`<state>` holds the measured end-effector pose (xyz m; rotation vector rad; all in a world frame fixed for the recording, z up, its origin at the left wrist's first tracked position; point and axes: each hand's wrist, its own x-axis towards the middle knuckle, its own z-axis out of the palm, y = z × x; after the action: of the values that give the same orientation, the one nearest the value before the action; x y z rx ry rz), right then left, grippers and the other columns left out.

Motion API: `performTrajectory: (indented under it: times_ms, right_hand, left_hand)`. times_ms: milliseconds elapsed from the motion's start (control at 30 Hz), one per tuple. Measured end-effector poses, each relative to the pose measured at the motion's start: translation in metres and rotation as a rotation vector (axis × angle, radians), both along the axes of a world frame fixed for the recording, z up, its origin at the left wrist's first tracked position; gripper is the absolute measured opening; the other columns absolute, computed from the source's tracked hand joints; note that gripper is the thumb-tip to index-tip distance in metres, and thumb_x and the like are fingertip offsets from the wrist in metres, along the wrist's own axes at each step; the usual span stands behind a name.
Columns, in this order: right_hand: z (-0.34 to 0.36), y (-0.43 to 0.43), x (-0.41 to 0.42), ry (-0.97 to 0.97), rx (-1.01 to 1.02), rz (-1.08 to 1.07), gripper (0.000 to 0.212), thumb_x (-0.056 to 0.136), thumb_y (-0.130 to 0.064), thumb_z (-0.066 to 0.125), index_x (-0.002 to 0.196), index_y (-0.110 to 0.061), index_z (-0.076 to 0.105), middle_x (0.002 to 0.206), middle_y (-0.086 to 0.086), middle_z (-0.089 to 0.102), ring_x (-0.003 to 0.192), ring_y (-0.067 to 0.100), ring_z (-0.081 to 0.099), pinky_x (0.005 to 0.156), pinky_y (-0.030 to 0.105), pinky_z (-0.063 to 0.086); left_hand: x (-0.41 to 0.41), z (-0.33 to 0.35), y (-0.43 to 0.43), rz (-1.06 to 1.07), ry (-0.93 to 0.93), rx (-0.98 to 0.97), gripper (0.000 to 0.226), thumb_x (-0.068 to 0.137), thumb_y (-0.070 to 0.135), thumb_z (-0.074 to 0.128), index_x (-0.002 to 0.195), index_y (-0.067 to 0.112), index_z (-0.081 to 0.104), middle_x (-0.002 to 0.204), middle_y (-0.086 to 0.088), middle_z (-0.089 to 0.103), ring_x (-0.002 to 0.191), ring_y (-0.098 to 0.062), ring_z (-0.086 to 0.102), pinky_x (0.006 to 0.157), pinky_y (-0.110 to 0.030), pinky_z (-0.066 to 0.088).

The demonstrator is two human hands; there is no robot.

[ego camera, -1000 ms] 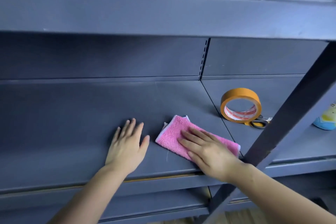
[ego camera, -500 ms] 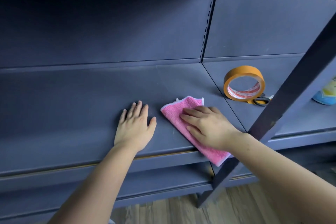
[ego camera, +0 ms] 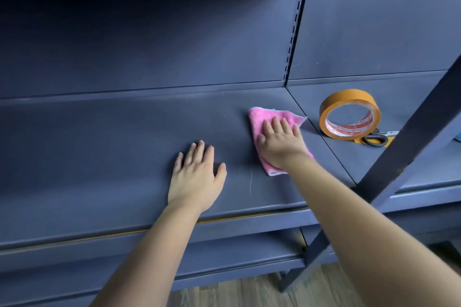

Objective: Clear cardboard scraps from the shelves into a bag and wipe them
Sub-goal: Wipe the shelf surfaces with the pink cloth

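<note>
cloth [ego camera: 262, 117]: part under right hand [ego camera: 280, 144] | scissors [ego camera: 374, 139]: blades partly behind post [ego camera: 411, 137]

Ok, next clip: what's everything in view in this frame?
shelf: one, dark blue-grey, across the middle
lower shelf: one, same colour, beneath it
cloth: one, pink, on the shelf near its right end
tape roll: one, orange, on edge on the next panel, to the right
scissors: one pair, black and yellow handles, beside the tape roll
strut: one, dark, diagonal, front right
floor: wooden, bottom
left hand: flat on bare shelf, left of the cloth
right hand: flat, pressing the cloth
</note>
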<state>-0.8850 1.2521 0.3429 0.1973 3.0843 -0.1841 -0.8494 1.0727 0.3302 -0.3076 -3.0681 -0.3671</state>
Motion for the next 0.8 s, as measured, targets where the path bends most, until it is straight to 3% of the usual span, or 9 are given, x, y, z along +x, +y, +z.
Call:
performTrajectory:
  times_ms: [200,367,600,800]
  right_hand:
    - [-0.012,-0.031,0.041,0.068,-0.059,0.165,0.054,0.099,-0.035,0.019,0.149,-0.017,0.010,0.159,0.006,0.003,0.146,0.021,-0.002,0.116,0.038,-0.005]
    - [-0.012,0.013,0.072,0.051,-0.003,0.037,0.053,0.099,-0.037,0.019,0.149,-0.024,0.010,0.159,-0.001,0.002,0.146,0.016,-0.002,0.116,0.038,0.001]
    - [-0.004,0.014,0.031,0.012,-0.005,-0.031,0.052,0.099,-0.033,0.017,0.149,-0.020,0.008,0.159,0.003,0.002,0.146,0.023,0.000,0.116,0.045,0.006]
    - [-0.015,0.002,0.050,0.086,-0.008,0.192,0.052,0.099,-0.038,0.020,0.149,-0.026,0.012,0.159,-0.003,0.004,0.146,0.015,-0.001,0.116,0.035,-0.001]
  left_hand:
    - [-0.002,0.000,-0.001,-0.002,-0.001,0.001,0.056,0.097,0.041,0.026,0.148,0.019,0.018,0.159,0.000,0.008,0.147,-0.013,0.005,0.118,-0.034,0.003]
    - [0.000,0.000,-0.001,-0.002,0.000,0.016,0.055,0.097,0.042,0.025,0.148,0.020,0.018,0.159,0.000,0.009,0.147,-0.013,0.004,0.118,-0.034,0.002]
    - [0.001,0.001,-0.001,-0.004,0.000,0.006,0.056,0.098,0.041,0.022,0.149,0.019,0.016,0.159,0.000,0.006,0.147,-0.013,0.003,0.118,-0.034,0.002]
    - [0.000,0.001,-0.001,0.002,0.012,0.004,0.055,0.097,0.042,0.024,0.148,0.020,0.017,0.159,0.001,0.006,0.147,-0.011,0.003,0.118,-0.033,0.001]
